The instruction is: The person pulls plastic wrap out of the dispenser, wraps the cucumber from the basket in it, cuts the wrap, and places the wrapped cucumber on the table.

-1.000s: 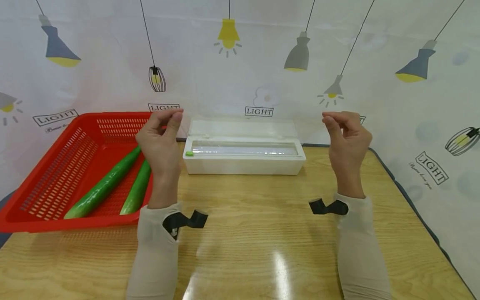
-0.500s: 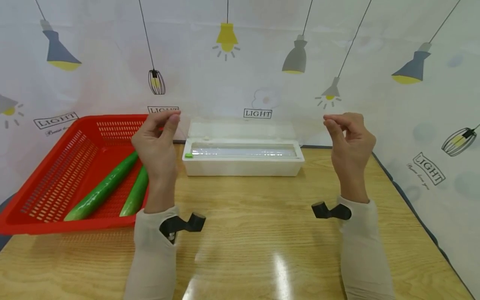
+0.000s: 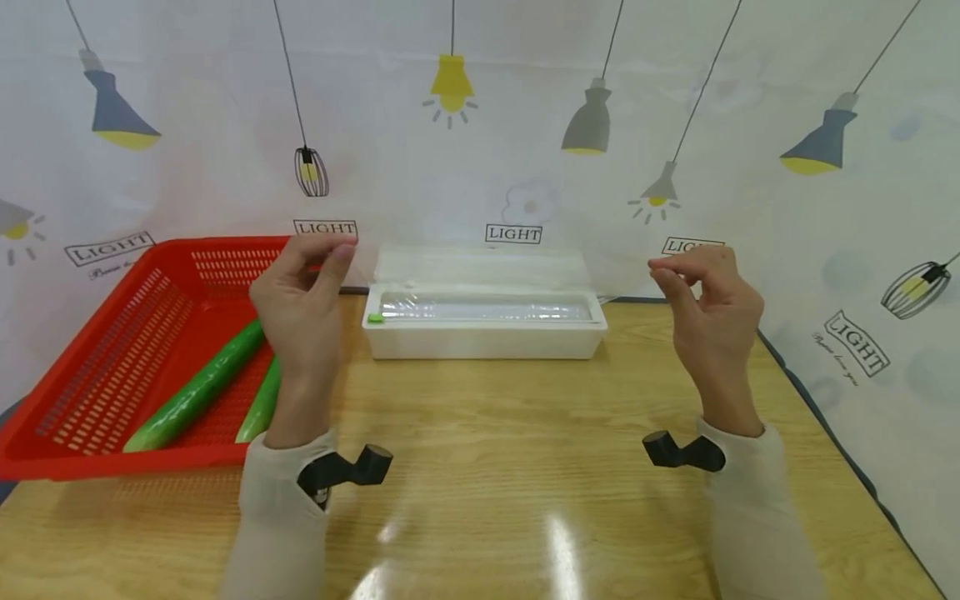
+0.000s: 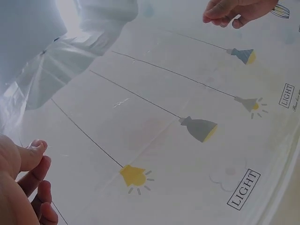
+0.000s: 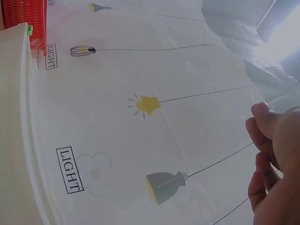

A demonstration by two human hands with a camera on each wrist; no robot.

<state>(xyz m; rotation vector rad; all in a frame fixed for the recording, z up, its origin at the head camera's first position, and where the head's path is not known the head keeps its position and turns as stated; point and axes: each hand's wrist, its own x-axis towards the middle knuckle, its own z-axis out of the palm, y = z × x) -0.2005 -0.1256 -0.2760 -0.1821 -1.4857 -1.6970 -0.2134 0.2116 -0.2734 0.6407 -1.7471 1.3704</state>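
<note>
Nearest, at the lower edge of the head view, two pale sleeves [image 3: 281,521], each with a black bracket [image 3: 345,471] at the wrist. Beyond the cuffs, both bare hands raised, well apart and roughly level: left hand [image 3: 300,296] with thumb and index fingertip pressed together, remaining fingers curled in below; right hand [image 3: 716,304] in a matching pinch. Between the fingertips of both, apparently clear film [image 4: 121,102], discernible only by small glints in the wrist views; full extent too faint to trace. At left, partly behind the left hand and forearm, a red perforated basket [image 3: 135,465] with two long green cucumbers [image 3: 198,383] lying aslant inside, the right-hand one partly hidden. Across the middle, a glossy wood-grain tabletop [image 3: 480,442]. Farther back, lengthwise and between the hands as seen from above, a white box [image 3: 483,342], with its lid [image 3: 480,267] raised at the rear, a shiny roll [image 3: 487,310] visible within and a small green slider [image 3: 376,318] at the left end. Farthest, a pale backdrop [image 3: 375,50] with printed hanging lamps [image 3: 452,79] and framed "LIGHT" lettering [image 3: 513,234].
</note>
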